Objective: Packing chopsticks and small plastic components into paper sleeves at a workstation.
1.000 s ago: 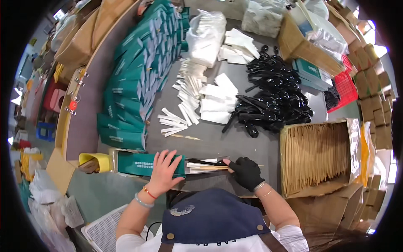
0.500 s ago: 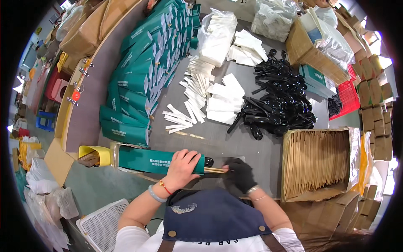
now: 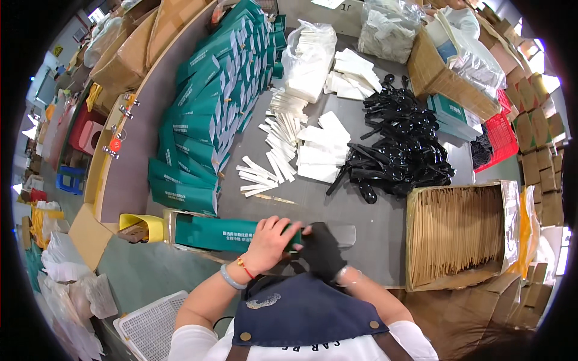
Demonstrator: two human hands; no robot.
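My left hand (image 3: 271, 243), bare with a bracelet and a red cord at the wrist, is closed over a long green paper sleeve (image 3: 211, 234). The sleeve lies flat along the front edge of the table, its left end against a small box-like holder (image 3: 171, 227). My right hand (image 3: 322, 249), in a black fingerless glove, is at the sleeve's right end, its bare fingertips beside my left fingers. Its fingers look curled, and whatever is between them is hidden. A clear rounded plastic piece (image 3: 347, 236) lies just right of the glove.
Green sleeves (image 3: 192, 129) stand in overlapping rows at left. White paper packets (image 3: 322, 147) and a pile of black plastic spoons (image 3: 400, 150) lie beyond my hands. A carton of thin wooden sticks (image 3: 457, 234) stands at right, a yellow container (image 3: 147, 228) at left.
My right hand has moved left to meet the sleeve's end. The thin wooden sticks and black spoon end that stuck out there no longer show. My left hand stays on the sleeve.
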